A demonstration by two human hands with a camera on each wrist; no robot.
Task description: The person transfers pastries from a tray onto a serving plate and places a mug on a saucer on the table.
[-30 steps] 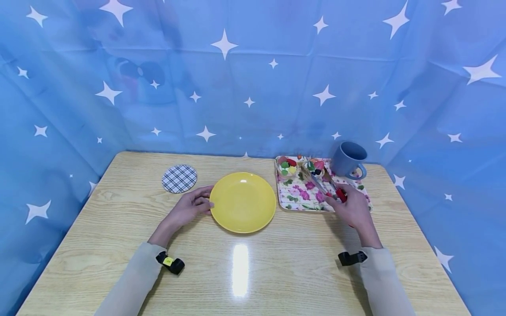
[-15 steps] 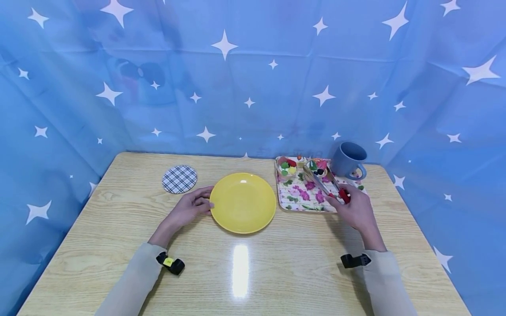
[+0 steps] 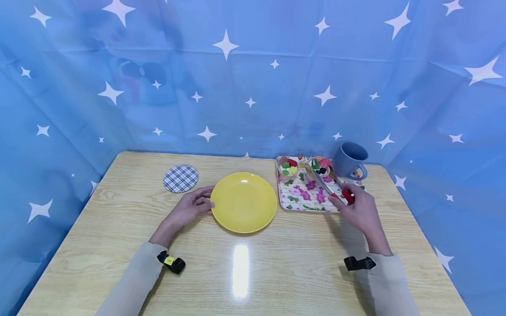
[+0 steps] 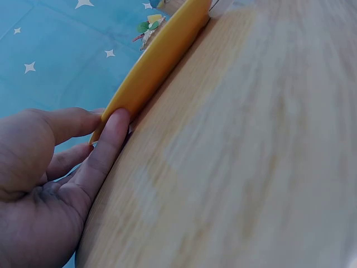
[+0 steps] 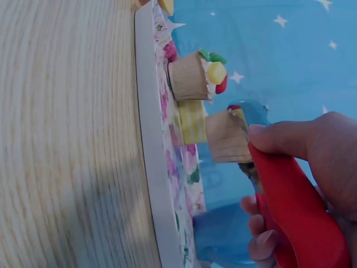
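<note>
My left hand (image 3: 193,204) is at the left rim of a yellow plate (image 3: 244,202), pinching the edge between thumb and fingers in the left wrist view. Red-handled tongs (image 3: 348,195) are in my right hand (image 3: 359,210), thumb on one handle and fingers curled round the other. Between the tongs' metal arms is a fruit-topped cupcake (image 5: 228,137), its base standing off the flowered tray (image 5: 150,134) in the right wrist view. A second cupcake (image 3: 287,166) with a red, green and yellow topping sits at the tray's back left corner.
A blue mug (image 3: 348,159) stands at the tray's back right. A yellow-striped piece (image 5: 192,123) sits at the back of the tray, behind the cupcakes. Left of the plate lies a round checked coaster (image 3: 180,178). A starry blue curtain (image 3: 249,79) borders the table.
My right hand has moved slightly right and towards me with the tongs, and the cupcake between them has shifted right. My left hand and the plate have stayed in place.
</note>
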